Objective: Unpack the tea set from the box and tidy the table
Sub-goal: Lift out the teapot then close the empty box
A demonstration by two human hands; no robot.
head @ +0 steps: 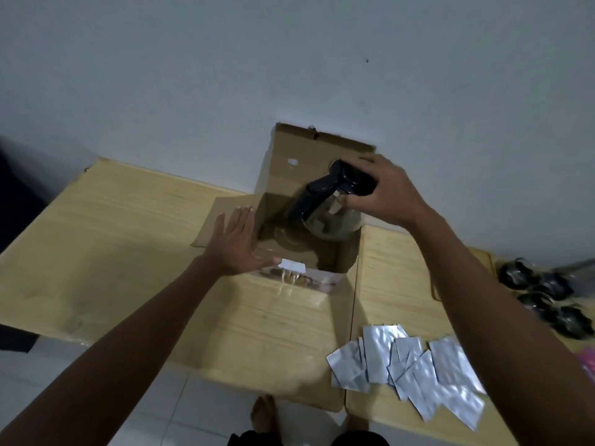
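Note:
An open cardboard box (291, 178) stands on the wooden table (112, 226) against the wall, its flaps spread. My right hand (383, 191) grips the black lid of a glass teapot (328, 217) with a black handle, and the pot hangs tilted above the box opening. My left hand (236, 241) lies flat and open on the box's left flap and front rim, fingers spread. More clear glassware shows dimly inside the box under the teapot. A white label (293, 265) sticks to the near flap.
Several silver foil sachets (415, 368) lie scattered on the near right of the table. Dark cups or saucers in clear wrap (544, 294) sit at the far right. A seam splits the table just right of the box. White floor tiles and my feet show below.

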